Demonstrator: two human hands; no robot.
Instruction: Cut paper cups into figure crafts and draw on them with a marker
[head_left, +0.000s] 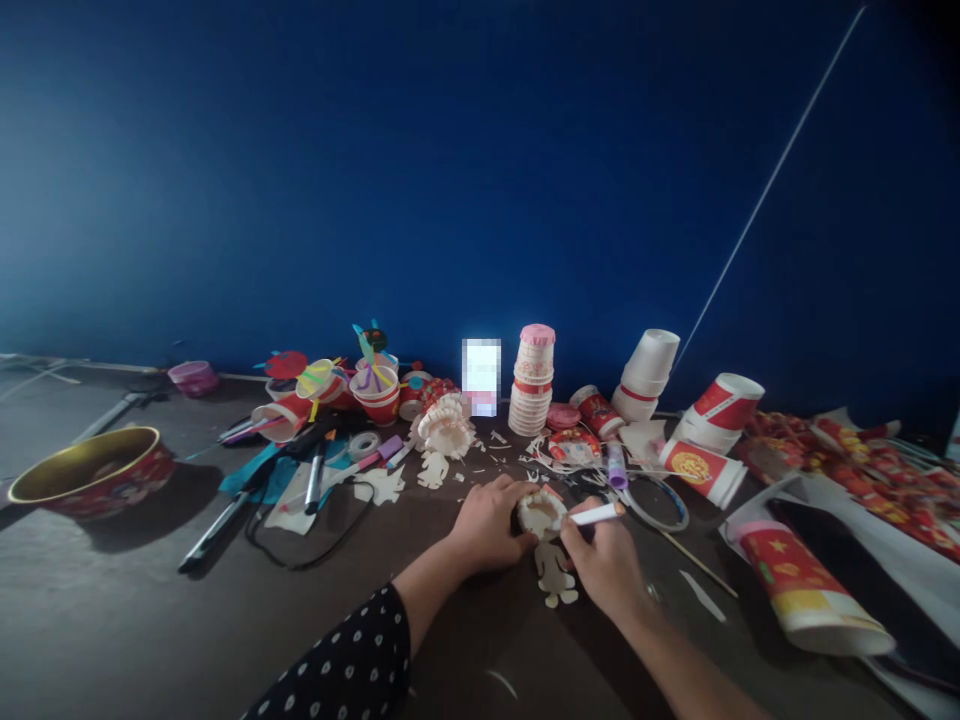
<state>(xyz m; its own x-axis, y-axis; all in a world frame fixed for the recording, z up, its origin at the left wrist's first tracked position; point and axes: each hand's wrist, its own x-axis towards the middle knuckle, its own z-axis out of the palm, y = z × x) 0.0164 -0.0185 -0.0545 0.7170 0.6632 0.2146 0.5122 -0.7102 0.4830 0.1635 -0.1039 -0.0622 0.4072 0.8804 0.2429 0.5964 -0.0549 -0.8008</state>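
Flat on the dark table lies a white paper cutout shaped like a small figure, with a round, scalloped head part cut from a paper cup. My left hand rests at the left edge of the round part, fingers curled against it and thumb at its lower side. In my right hand is a white marker, gripped between thumb and fingers. Its tip points left at the round part; whether it touches the paper I cannot tell. A similar scalloped paper piece stands farther back.
A stack of paper cups stands behind the hands. Paper scraps lie in front of it. To the right are a red paper cup and a black phone. On the left sit a gold-lined bowl and a black marker.
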